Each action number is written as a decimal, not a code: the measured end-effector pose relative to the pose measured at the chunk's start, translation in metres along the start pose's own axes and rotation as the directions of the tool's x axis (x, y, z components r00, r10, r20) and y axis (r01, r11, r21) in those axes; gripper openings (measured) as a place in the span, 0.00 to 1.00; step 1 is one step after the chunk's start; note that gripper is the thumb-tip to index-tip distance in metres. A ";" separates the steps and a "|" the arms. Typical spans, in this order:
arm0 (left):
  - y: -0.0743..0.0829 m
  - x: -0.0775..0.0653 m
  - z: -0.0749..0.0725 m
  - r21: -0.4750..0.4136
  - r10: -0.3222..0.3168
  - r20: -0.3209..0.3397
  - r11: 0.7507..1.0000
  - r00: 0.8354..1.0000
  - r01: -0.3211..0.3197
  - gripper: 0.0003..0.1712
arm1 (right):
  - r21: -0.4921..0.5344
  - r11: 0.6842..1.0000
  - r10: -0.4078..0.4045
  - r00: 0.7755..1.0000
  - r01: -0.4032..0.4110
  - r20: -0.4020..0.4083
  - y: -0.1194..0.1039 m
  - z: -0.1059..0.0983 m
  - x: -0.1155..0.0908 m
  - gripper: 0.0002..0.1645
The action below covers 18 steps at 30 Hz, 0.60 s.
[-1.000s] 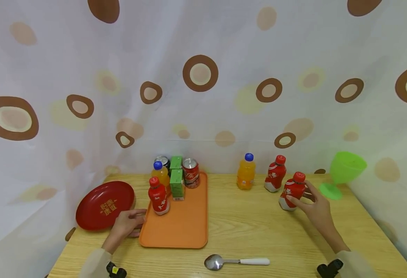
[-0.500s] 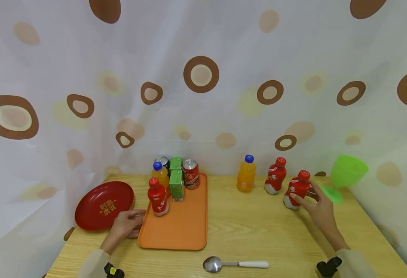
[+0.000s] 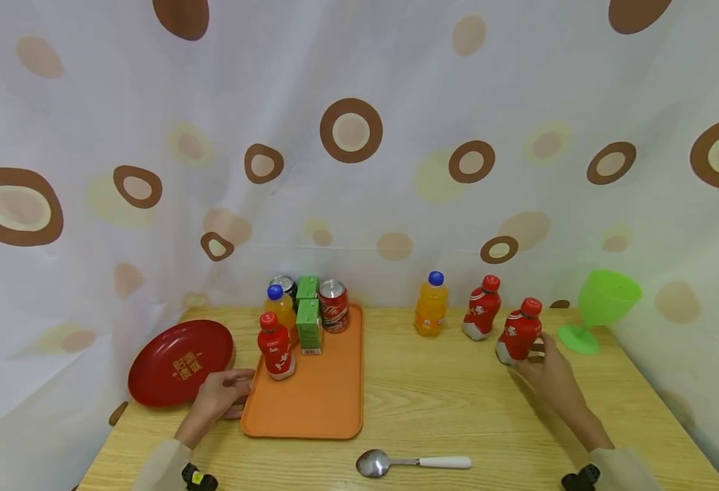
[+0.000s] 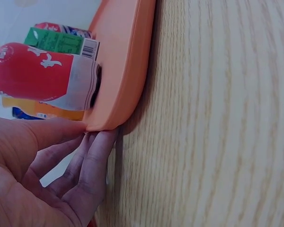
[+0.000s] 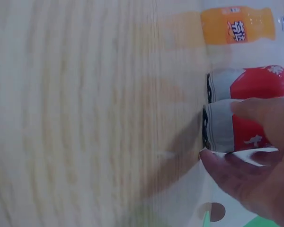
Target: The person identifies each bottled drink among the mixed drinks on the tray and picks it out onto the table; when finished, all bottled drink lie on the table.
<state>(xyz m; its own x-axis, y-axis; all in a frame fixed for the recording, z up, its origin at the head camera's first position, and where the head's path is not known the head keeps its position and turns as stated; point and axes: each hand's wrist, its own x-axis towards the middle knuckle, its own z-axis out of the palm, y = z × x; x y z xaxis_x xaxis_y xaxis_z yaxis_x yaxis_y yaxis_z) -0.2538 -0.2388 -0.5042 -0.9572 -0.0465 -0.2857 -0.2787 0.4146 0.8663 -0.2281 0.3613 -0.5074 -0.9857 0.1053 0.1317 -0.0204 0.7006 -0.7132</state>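
My left hand [image 3: 215, 402] holds the left edge of an orange tray [image 3: 310, 419], thumb at the rim and fingers against the side below it. On the tray stand a red bottle [image 3: 276, 348], an orange juice bottle [image 3: 284, 314], two green drink cartons [image 3: 309, 327], a red can [image 3: 334, 307] and a dark can [image 3: 284, 283]. Out to the right, my right hand [image 3: 552, 382] is around the lower part of another red bottle [image 3: 518, 333], thumb and loosely bent fingers either side. That bottle stands upright on the table; whether any finger presses it is unclear.
Behind the right hand are a second red bottle [image 3: 482, 308], an orange juice bottle [image 3: 431, 307] and a green goblet [image 3: 608, 300]. A red plate [image 3: 163, 382] lies left of the tray. In front is a spoon [image 3: 415, 462]. A patterned curtain [image 3: 359, 204] hangs behind.
The red bottle at my right hand shifted slightly right and away, then stayed put. My right thumb has slid off its front, down toward its base. My left hand and the tray stay still.
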 end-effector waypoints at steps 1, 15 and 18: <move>0.000 0.000 0.000 0.000 -0.001 -0.001 1.000 1.000 0.001 0.22 | -0.026 0.999 0.020 0.999 -0.019 0.028 -0.002 0.000 -0.002 0.49; -0.002 -0.001 -0.001 -0.006 0.024 -0.001 1.000 1.000 -0.024 0.21 | -0.127 0.987 -0.069 0.979 0.095 0.191 -0.054 0.005 -0.006 0.10; -0.003 0.000 0.000 -0.003 0.040 -0.004 0.999 0.999 -0.040 0.21 | -0.080 0.983 -0.149 0.978 0.162 0.148 -0.066 0.015 -0.002 0.05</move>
<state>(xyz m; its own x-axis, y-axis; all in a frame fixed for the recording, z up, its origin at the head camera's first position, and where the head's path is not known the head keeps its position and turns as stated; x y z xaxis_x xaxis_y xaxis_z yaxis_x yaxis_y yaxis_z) -0.2524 -0.2403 -0.5070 -0.9680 -0.0331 -0.2489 -0.2400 0.4137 0.8782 -0.2273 0.3042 -0.4705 -0.9854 -0.1063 0.1331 -0.1666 0.7629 -0.6247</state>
